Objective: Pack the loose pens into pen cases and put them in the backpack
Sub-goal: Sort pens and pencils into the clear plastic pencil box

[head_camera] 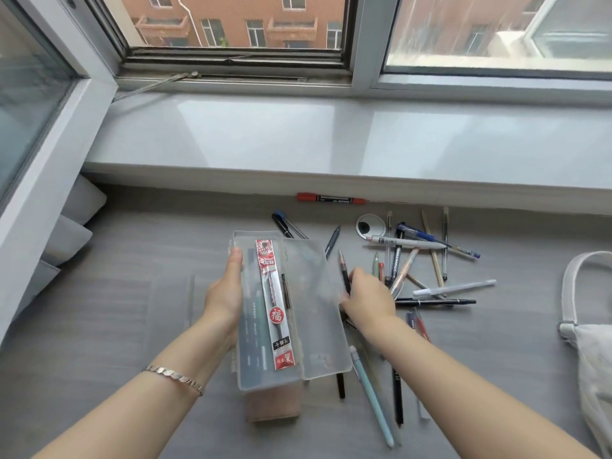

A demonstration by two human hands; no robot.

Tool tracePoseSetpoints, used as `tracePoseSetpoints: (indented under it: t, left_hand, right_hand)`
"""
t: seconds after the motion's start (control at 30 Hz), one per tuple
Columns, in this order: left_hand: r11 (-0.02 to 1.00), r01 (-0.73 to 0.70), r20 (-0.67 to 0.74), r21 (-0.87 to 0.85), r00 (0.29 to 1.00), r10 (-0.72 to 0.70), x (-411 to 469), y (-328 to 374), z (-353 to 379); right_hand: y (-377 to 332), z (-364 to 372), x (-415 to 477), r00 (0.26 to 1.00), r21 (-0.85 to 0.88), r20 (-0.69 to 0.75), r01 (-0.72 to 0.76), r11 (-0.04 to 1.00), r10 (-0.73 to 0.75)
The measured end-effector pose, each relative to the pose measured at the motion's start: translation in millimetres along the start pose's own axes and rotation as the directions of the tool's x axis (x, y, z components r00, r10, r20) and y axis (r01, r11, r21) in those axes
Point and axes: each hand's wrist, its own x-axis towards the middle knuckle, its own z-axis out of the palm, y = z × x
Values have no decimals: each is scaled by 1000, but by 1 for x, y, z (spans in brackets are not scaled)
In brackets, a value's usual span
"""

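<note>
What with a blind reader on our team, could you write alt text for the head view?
The left hand holds an open clear case with a refill pack inside; the right hand pinches a dark pen. Loose pens lie on the desk.

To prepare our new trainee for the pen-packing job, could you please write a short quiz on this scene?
1. True or false: the clear pen case is closed.
2. The right hand holds: A) a dark pen; B) an eraser; C) nothing.
3. What lies on top inside the case that the left hand grips?
Key: 1 false, it is open. 2 A. 3 The red-and-white refill packet.
</note>
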Motion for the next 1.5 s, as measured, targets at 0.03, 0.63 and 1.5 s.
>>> tracePoseSetpoints:
  t: [0.03,0.63,1.5]
  left_hand:
    - [1000,-5,-2,0,1000,5,1,-1,0]
    - [997,-55,82,56,995,50,-31,-26,31]
    - [994,-87,74,62,994,82,-50,-34,46]
  right_hand:
    - [0,-2,0,1000,23,-9,-14,1000,14]
    - [32,-62,-108,737,190,-394,649,736,-549]
    - [86,-46,-71,806,78,-508,394,916,-304]
